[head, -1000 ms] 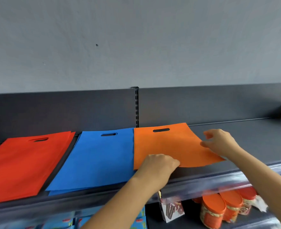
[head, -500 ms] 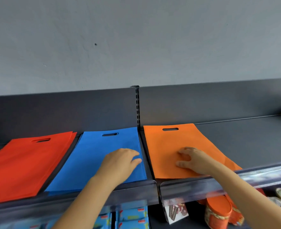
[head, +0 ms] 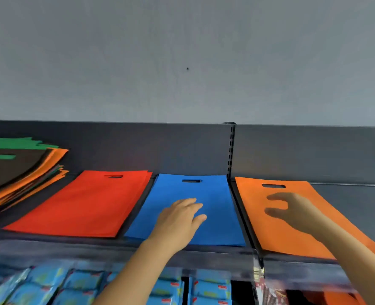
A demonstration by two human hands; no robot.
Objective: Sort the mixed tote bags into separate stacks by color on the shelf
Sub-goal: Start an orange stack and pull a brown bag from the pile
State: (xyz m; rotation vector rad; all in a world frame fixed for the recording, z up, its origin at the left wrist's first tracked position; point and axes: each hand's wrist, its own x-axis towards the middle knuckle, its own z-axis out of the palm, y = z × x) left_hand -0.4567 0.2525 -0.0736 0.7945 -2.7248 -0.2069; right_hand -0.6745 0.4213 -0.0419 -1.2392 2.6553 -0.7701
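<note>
Shelf point(head: 347, 205) front and lower stock motion-blurred.
Left hand point(head: 180, 219) flat on fabric blue bag point(head: 191, 192); blurred right hand point(head: 296, 211), fingers point(head: 276, 197) loosely curved, empty, above orange bag point(head: 257, 201); mixed pile point(head: 17, 172) cut off.

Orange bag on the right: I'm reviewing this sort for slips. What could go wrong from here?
1. The orange bag lies askew, its near right corner at the front lip of the shelf; a push from the right hand over it may slide it off.
2. The mixed pile at far left is fanned and uneven; pulling one bag could drag others.
3. The red stack and orange bag look alike, so a mix-up is possible.
</note>
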